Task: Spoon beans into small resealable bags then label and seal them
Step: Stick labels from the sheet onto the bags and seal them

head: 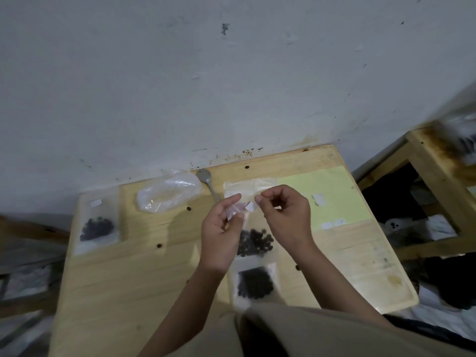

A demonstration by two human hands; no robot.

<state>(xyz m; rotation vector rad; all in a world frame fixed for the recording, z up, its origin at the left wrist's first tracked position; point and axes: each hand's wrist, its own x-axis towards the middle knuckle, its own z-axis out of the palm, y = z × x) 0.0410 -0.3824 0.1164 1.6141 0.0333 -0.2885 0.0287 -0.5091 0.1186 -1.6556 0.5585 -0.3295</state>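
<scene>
Beans sit in a flimsy clear bag mid-table, floppy and slippery, so grab the empty top edge. Left hand pinches that top, fingers curled. Right hand pinches a tiny white label, featherlight and probably sticky.

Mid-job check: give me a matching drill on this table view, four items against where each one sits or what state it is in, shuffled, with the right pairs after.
Items:
1. spoon
2. yellow sheet
3. labelled bean bag
4. bag being labelled

Places or states:
A. far left of the table, lying flat
B. held up between both hands
C. right rear of the table, with small white labels on it
D. by the wall, beside the clear plastic bag

Pairs: 1-D, 2-C, 3-A, 4-B
</scene>
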